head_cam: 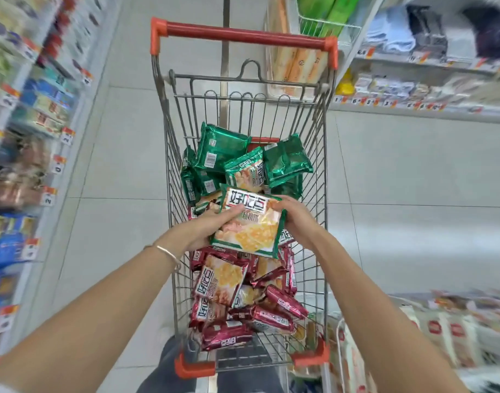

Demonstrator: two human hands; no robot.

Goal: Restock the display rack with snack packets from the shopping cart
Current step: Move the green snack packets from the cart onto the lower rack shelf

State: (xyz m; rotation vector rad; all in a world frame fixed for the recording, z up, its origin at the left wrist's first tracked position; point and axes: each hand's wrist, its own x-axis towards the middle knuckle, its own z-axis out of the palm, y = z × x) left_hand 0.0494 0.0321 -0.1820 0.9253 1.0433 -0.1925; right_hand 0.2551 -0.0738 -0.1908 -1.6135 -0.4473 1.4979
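Observation:
A wire shopping cart [322,171] with a red handle stands in the aisle right in front of me. Inside lie several green snack packets [223,148] at the far end and several red snack packets [223,282] at the near end. Above the pile I hold a green-edged snack packet [251,225] with a white label and a yellow biscuit picture. My left hand [207,226] grips its left edge, thumb on top. My right hand [295,219] grips its right edge. A thin bracelet sits on my left wrist.
Stocked shelves [36,114] with orange price tags line the left side, blurred. More shelves [418,83] run along the right, and a low display of packets [441,333] sits at the near right. A clear bin of orange packs [297,66] stands past the cart. Grey floor tiles lie between.

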